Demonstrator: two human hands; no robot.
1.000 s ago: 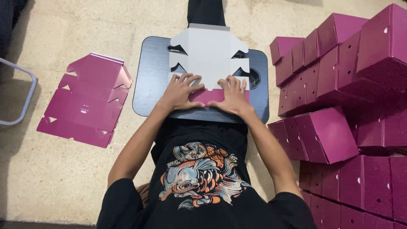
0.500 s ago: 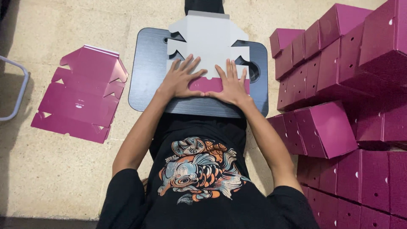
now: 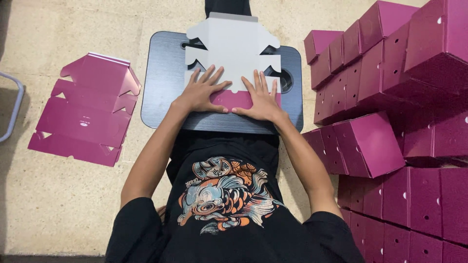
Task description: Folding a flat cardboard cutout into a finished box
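A flat die-cut cardboard box blank [image 3: 233,48], white side up, lies on a dark grey lap tray [image 3: 165,83]. Its near flap [image 3: 229,100] is folded over and shows magenta. My left hand [image 3: 202,90] presses flat on the left part of that fold, fingers spread. My right hand [image 3: 261,97] presses flat on the right part, fingers spread too. Both palms rest on the cardboard; neither hand grips it.
A stack of flat magenta box blanks [image 3: 85,109] lies on the beige floor to the left. Many assembled magenta boxes [image 3: 390,97] are piled at the right, close to my right arm. A grey metal tube [image 3: 14,104] curves at the far left edge.
Both hands have slid a little farther up onto the folded flap and spread wider. The view has shifted slightly.
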